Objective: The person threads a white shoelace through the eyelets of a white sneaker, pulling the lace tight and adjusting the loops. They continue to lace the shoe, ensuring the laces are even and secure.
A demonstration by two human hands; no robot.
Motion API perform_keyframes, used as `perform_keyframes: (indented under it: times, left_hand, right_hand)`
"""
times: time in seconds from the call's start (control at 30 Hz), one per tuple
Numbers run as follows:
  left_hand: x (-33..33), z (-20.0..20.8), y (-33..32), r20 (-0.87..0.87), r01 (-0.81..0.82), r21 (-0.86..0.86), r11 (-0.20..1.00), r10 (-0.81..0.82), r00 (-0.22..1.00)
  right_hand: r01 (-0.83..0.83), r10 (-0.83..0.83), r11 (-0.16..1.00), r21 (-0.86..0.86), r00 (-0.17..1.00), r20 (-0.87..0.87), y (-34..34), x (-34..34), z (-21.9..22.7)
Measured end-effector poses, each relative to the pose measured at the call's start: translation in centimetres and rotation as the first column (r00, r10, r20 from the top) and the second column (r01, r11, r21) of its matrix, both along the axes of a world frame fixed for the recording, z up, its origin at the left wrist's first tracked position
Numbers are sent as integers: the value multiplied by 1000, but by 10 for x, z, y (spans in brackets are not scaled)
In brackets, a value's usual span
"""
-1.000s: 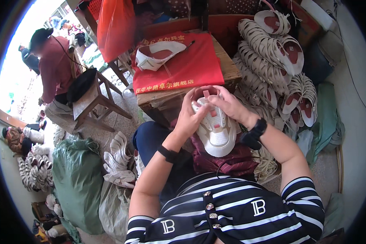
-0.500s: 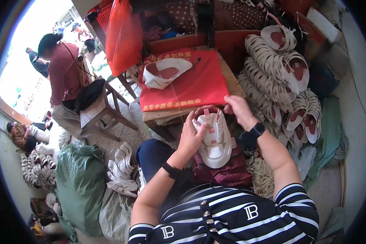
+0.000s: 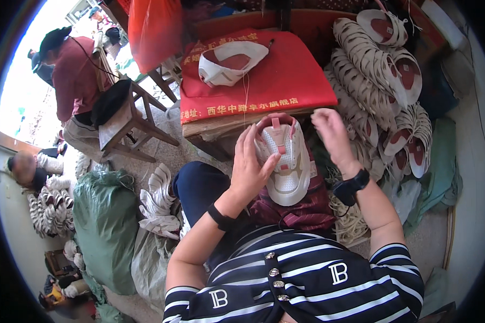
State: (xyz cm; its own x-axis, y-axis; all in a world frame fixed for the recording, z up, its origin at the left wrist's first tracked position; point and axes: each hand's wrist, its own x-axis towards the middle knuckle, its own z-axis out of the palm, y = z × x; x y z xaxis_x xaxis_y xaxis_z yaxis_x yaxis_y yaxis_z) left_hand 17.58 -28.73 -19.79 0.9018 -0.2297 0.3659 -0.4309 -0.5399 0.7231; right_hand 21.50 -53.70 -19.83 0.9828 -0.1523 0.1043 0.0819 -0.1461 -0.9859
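Observation:
A white and beige sneaker upper (image 3: 289, 185) with pink trim rests on a dark red patterned cloth (image 3: 312, 207) over my lap, its toe toward me. My left hand (image 3: 249, 167) holds its left side, fingers along the outer wall and thumb across the front. My right hand (image 3: 333, 137) hovers to the right of the shoe, apart from it. Its fingers are curled and smeared by motion; anything between them is too small to make out. Ahead, a flat white shoe upper piece (image 3: 226, 75) with a dark red lining lies on a red cloth (image 3: 285, 75), a thin thread hanging from it.
The red cloth covers a low wooden table (image 3: 199, 131). Stacked white uppers (image 3: 366, 81) stand at the right. Green sacks (image 3: 103, 231) and more white pieces (image 3: 159, 202) lie at the left. Beyond a wooden stool (image 3: 126, 121), a person in a dark red top (image 3: 78, 75) sits.
My right hand has moved rightward, away from the shoe. The left hand keeps its hold on the shoe. The whole view has shifted slightly.

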Motion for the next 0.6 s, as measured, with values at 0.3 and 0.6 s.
perform_keyframes:
  times: [0.3,0.6]
  left_hand:
    - [3,-5,3,-105,32,-14,999,-34,994]
    - [-21,20,53,-116,86,-149,985,-104,988]
  right_hand:
    - [-451,455,890,66,884,-107,38,-9,-13]
    - [-435,453,887,156,884,-113,22,-25,-29]
